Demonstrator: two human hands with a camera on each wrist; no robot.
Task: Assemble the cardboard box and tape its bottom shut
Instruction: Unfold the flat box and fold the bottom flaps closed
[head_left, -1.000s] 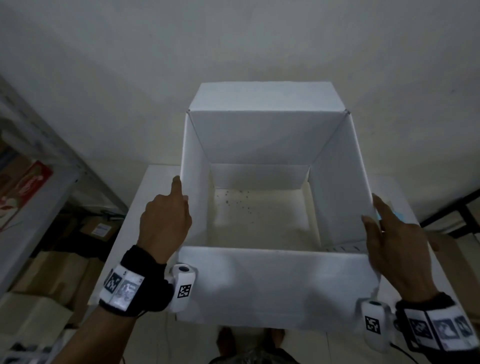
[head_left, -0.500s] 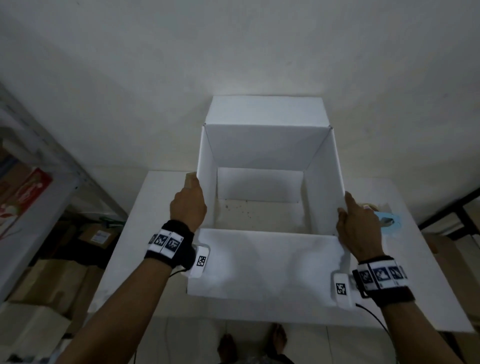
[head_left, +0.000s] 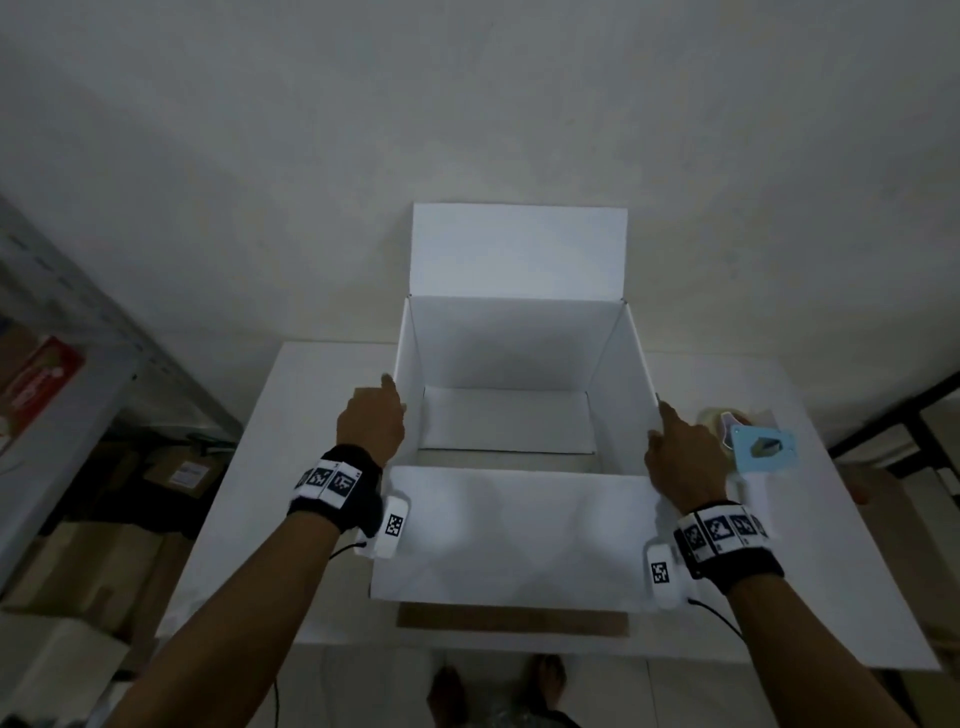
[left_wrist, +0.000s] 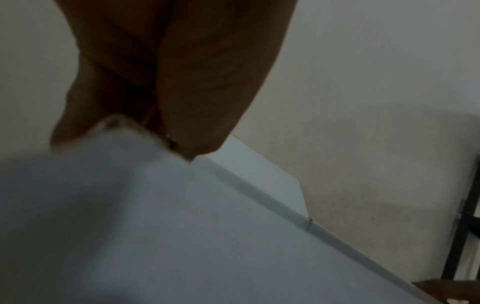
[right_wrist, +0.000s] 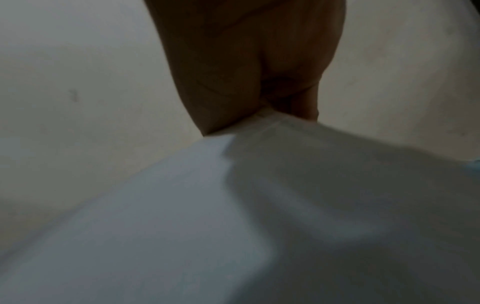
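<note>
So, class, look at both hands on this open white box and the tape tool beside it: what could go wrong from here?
1. The left hand and right hand each pinch only a thin side wall of the white cardboard box; the walls may bow or skew out of square.
2. The box's near edge overhangs the white table; it might tip forward.
3. The light blue tape dispenser sits close to the right hand, so a wrist could knock it.
</note>
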